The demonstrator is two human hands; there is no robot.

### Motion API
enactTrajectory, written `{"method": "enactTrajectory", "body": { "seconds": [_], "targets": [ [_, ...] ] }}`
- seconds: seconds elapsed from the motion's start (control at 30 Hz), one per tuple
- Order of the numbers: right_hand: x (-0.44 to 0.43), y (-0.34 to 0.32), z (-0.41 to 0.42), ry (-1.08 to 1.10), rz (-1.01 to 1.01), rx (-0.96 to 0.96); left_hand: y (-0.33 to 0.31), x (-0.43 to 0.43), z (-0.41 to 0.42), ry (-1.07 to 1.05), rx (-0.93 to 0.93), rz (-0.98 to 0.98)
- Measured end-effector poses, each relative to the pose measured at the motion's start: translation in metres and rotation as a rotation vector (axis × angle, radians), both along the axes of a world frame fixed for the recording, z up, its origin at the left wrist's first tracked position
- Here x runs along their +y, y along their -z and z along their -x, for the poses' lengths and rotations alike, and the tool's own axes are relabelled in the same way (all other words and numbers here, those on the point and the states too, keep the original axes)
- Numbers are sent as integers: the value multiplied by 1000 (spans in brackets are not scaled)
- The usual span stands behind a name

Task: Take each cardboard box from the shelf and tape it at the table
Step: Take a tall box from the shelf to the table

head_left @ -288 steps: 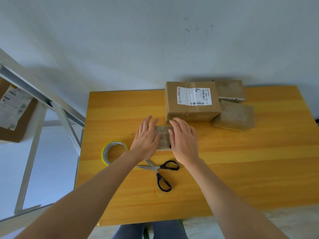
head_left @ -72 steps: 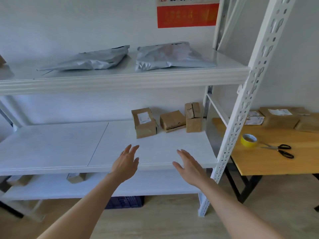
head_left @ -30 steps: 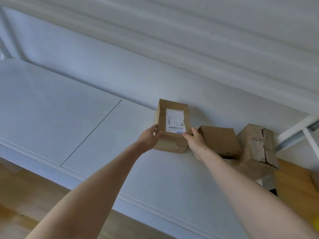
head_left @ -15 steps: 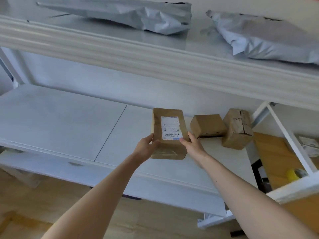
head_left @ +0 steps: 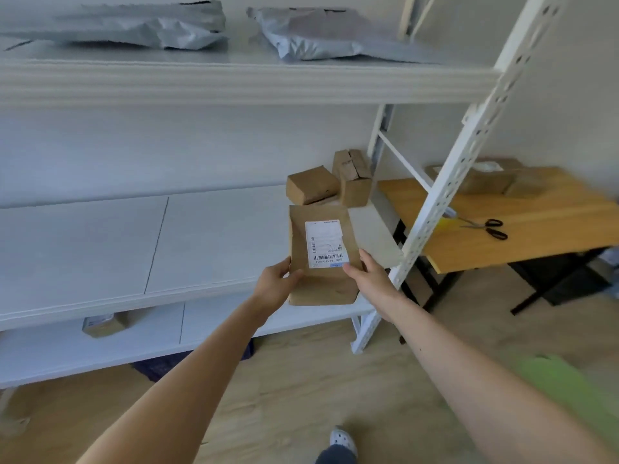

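Left hand [head_left: 275, 283] and right hand [head_left: 367, 279] each clasp a lower edge of the box [head_left: 321, 256], lifted off the shelf [head_left: 100, 236] for carrying to the table [head_left: 542, 226].

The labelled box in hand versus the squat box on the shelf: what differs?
The tall brown cardboard box is gripped by left hand and right hand; the squat brown box rests on the white shelf. The tall box shows a white label; the squat box none. Both are cardboard.
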State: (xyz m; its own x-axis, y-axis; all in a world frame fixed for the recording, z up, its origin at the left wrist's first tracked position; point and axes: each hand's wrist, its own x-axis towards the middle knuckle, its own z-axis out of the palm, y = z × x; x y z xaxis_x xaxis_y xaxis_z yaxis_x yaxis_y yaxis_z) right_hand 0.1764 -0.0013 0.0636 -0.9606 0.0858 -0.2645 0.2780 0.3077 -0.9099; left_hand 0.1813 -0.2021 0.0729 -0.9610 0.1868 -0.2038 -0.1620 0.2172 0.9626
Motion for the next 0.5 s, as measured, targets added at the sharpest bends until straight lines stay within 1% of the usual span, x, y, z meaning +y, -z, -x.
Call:
{"method": "enactTrajectory", "body": {
  "seconds": [0.13, 0.27, 0.4, 0.5],
  "targets": [
    [57, 8, -47, 191, -3, -13, 1, 61, -20, 134, -14, -4],
    [115, 7, -80, 313, 21, -8, 6, 127, -26, 252, -7, 56],
    [182, 0, -89, 393, 40, -1, 10, 202, -15, 321, -11, 135],
    [237, -5, -82, 430, 68, 21, 9, 262, -1, 342, 9, 128]
  ]
}}
